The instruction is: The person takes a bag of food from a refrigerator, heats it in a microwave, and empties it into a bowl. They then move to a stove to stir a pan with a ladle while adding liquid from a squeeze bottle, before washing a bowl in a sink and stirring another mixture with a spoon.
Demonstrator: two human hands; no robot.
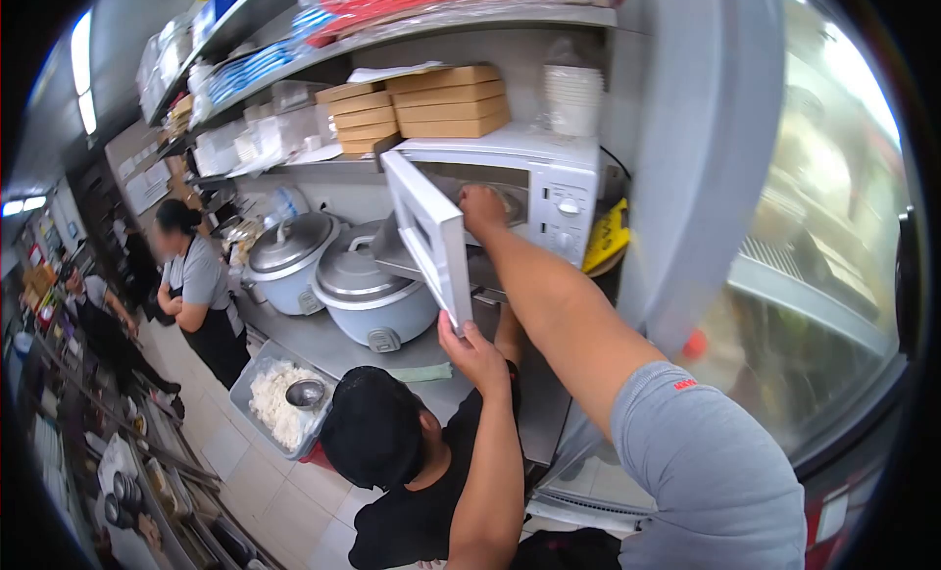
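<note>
A white microwave [564, 183] stands on a shelf in front of me, its door [453, 247] swung out to the left. My left hand [475, 352] grips the lower corner of that door, fingers at its edge. My right hand [480, 212] reaches inside the microwave with its fingers curled. A pale, see-through round thing [512, 205] lies beside the right hand; whether the fingers hold it is hidden. The control dial [568, 207] is to the right of the opening.
A person in a black cap [377, 428] is low down, right beside my left arm. Two rice cookers [377, 310] stand left of the microwave. A tub of rice [284, 403] with a metal bowl is below them. Brown boxes [451, 104] and stacked cups [572, 95] sit above. Other people [201, 286] stand left.
</note>
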